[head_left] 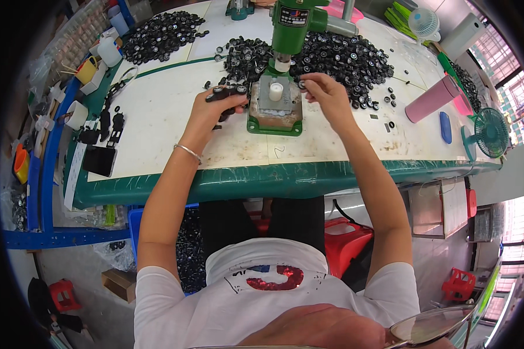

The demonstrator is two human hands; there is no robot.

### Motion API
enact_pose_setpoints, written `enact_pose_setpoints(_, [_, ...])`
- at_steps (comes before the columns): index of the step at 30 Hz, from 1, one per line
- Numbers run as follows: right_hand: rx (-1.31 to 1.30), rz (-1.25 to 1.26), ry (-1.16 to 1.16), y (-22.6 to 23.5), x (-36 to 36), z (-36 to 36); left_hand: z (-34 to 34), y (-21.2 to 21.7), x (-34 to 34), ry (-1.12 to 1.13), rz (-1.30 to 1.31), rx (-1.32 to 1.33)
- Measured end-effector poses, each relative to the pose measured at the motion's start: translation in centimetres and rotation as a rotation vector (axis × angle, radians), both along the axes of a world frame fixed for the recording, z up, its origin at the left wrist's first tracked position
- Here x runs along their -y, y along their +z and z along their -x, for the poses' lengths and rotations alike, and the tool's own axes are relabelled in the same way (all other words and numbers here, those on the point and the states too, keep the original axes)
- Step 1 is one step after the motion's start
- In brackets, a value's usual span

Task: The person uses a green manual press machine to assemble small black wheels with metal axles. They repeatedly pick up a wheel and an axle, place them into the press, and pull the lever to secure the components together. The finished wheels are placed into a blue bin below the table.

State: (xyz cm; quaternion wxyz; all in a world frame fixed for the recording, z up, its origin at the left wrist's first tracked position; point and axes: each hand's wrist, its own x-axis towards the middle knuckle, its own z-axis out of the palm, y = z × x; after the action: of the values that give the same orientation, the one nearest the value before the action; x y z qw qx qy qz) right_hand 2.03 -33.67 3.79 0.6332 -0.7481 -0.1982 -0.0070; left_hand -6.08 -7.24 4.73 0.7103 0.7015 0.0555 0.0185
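A green bench press (289, 36) stands at the middle of the table, its ram above a short white cylinder (276, 92) on a grey block (268, 104). Left of the press base, my left hand (206, 110) is closed around several small black wheels (230, 91). My right hand (330, 100) is on the other side of the base, with thumb and forefinger pinching one small black wheel (301, 85) beside the grey block. Large heaps of similar wheels (349, 64) lie behind both hands.
Another wheel heap (160, 36) lies at the far left. A pink cylinder (432, 99), a blue oblong object (445, 127) and a green fan (490, 133) stand or lie at the right. A phone-like black slab (99, 160) rests near the left front, by the green table edge (273, 179).
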Motion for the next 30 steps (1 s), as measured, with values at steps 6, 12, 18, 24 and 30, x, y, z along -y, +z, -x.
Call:
enact_pose_setpoints(6, [0.074,0.178,0.046,1.5,-4.3,1.4,-1.4,0.6,2.2,-0.050,0.212,0.017])
enact_pose_setpoints(12, [0.357,0.240,-0.068,0.4,-5.2,2.0,-2.2,0.9,3.2,-0.057,0.259,0.047])
enact_pose_setpoints(18, [0.035,0.010,-0.006,0.1,-5.0,2.0,-2.9,1.7,4.3,-0.115,0.233,0.106])
enact_pose_setpoints(24, [-0.137,-0.224,-0.110,3.5,-2.1,0.6,-3.9,1.2,5.0,-0.124,0.121,0.156])
enact_pose_setpoints(30, [0.066,-0.147,-0.189,10.9,2.1,-3.8,-4.3,1.1,5.2,-0.068,0.198,0.143])
